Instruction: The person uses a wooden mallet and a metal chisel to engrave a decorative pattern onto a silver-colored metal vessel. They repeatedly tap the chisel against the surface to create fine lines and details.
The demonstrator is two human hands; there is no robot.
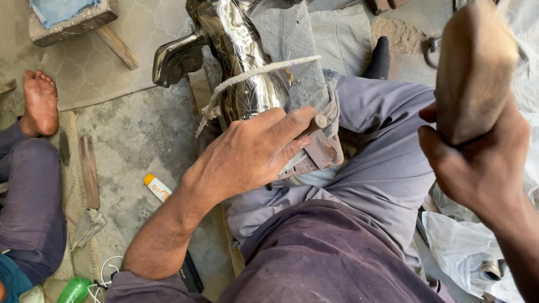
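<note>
While rope-bound, shiny bird-shaped metal figure [235, 50]; left grip [253, 153] clenching chisel [318, 122], right grip [478, 159] clenching wooden mallet [473, 65].

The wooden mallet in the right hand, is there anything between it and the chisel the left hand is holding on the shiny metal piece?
Nothing visible. The wooden mallet is raised in the right hand, with only open air between it and the chisel's butt end, which sticks out of the left hand resting on the shiny metal piece.

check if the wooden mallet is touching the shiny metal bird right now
Apart. The head view shows the wooden mallet raised in the right hand, with grey cloth and floor visible between it and the metal bird.
</note>
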